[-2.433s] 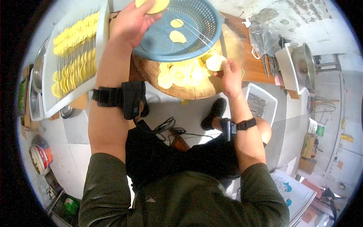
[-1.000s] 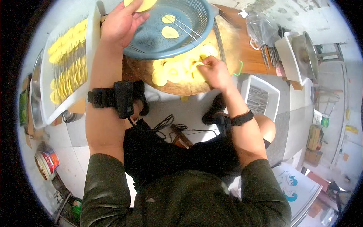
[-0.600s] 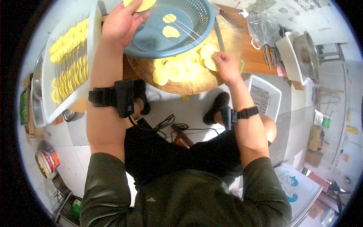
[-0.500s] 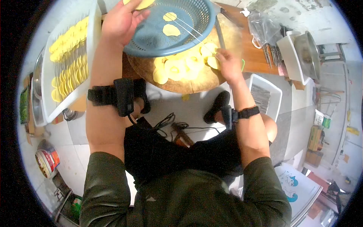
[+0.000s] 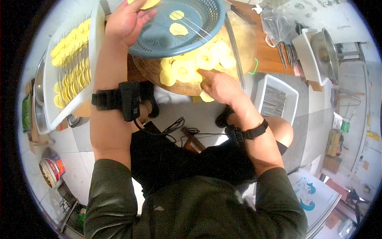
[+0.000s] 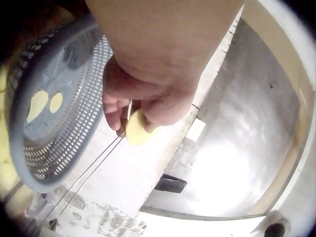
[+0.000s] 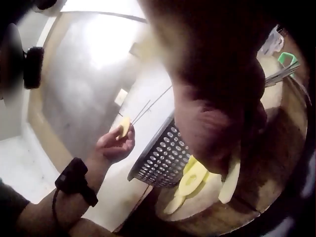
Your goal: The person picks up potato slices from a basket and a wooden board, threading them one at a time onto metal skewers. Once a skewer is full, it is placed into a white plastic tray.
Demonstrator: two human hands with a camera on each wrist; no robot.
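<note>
In the head view my left hand (image 5: 126, 22) is raised beside the blue basket, pinching yellow potato slices (image 5: 149, 4) at the top edge. From that grip a two-pronged metal skewer (image 6: 89, 173) points out across the basket. My right hand (image 5: 223, 85) is low at the front of the round wooden board (image 5: 187, 88), index finger extended to the slice pile (image 5: 183, 71). Its other fingers and thumb hold one potato slice (image 5: 206, 96), which juts out below the hand in the right wrist view (image 7: 230, 185). The palm side is hidden there.
The blue basket (image 5: 175, 51) overlaps the board's back and has two slices inside. A white tray (image 5: 97, 47) of skewered slices stands at left. Bare skewers (image 5: 234, 46) lie on the board's right; a white bin (image 5: 294, 97) holds more. Cables (image 5: 175, 129) lie on the floor.
My right hand has moved from the skewer tips, on the right of the board, left and toward the front edge, where it now holds a slice. My left hand has barely moved.
</note>
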